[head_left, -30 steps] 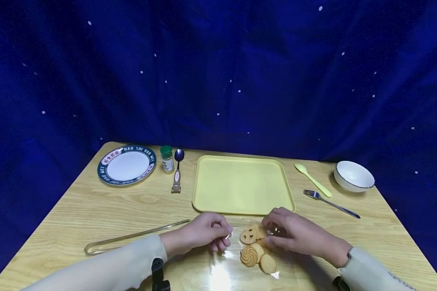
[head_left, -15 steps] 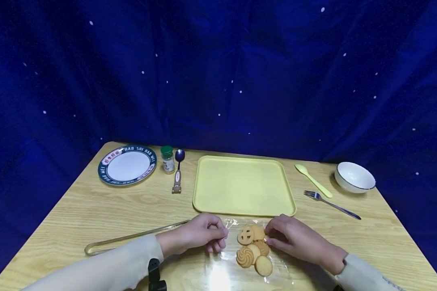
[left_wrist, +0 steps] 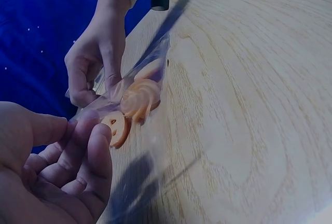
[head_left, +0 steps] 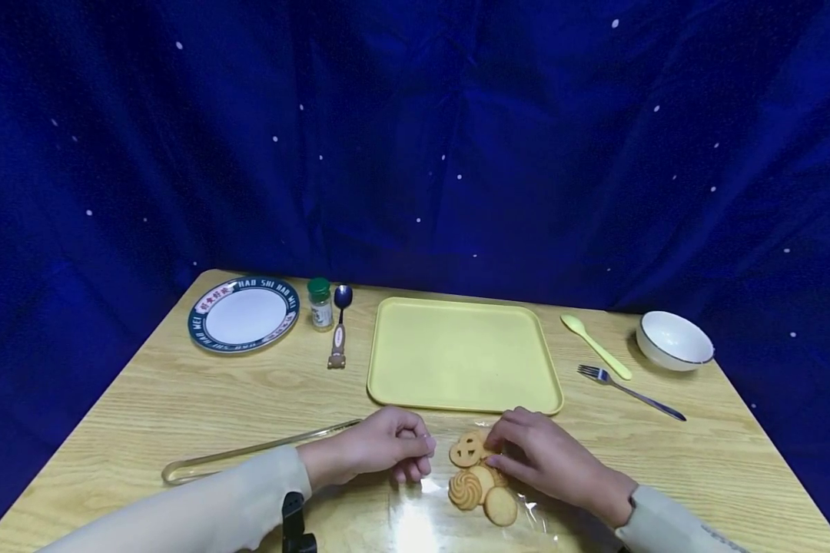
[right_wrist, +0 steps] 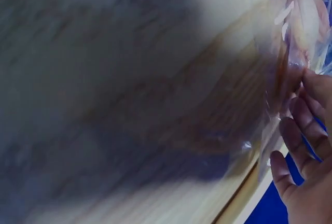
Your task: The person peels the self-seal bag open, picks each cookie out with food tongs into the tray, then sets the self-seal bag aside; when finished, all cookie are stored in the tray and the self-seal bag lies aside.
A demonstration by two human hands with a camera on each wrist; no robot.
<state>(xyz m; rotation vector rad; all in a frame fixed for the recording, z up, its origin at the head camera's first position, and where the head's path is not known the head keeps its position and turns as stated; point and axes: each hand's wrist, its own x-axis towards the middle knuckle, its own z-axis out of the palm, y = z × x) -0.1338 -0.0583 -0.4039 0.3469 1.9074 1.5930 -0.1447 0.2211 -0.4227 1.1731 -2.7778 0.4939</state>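
A clear plastic bag (head_left: pixel 531 516) of several cookies lies at the table's front middle. Through the film show a swirl cookie (head_left: pixel 465 490), a plain round cookie (head_left: pixel 501 507) and a cookie with cut-out holes (head_left: pixel 466 449). My left hand (head_left: pixel 387 445) pinches the bag's left edge between thumb and forefinger, its other fingers curled, as the left wrist view shows. On the other side, my right hand (head_left: pixel 546 461) pinches the bag at the upper right cookies, thumb and fingertips against the film. That hand partly hides the cookies there.
Beyond the bag lies a yellow tray (head_left: pixel 463 353). To the left are metal tongs (head_left: pixel 249 447), a patterned plate (head_left: pixel 244 315), a green-capped jar (head_left: pixel 320 303) and a dark spoon (head_left: pixel 340 326). At right are a yellow spoon (head_left: pixel 595 346), a fork (head_left: pixel 629 390) and a white bowl (head_left: pixel 674 340).
The cookies and bag have shifted slightly left and settled flatter. My right hand has moved left, over the upper right cookies. The left hand holds nearly still at the bag's edge.
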